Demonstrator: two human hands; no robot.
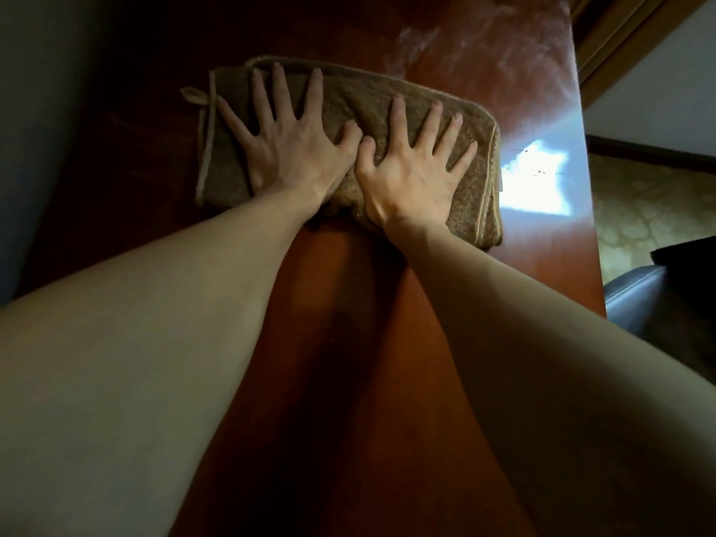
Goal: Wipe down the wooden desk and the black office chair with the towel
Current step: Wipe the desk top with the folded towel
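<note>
Spanning the view from near edge to far, the reddish wooden surface (348,304) carries a folded brown towel (360,102) on its far half. A black chair (658,304) shows partly at the right, just beside the surface's edge. The left hand (298,149) lies on the towel's left part and the right hand (410,172) on its right part, thumbs close together at the middle. Each grip is spread: fingers straight and fanned, palms pressed flat on the cloth, pinching nothing. A bright patch of light (538,184) lies on the wood just right of the towel. A small hanging loop (193,95) juts from the towel's far-left corner.
</note>
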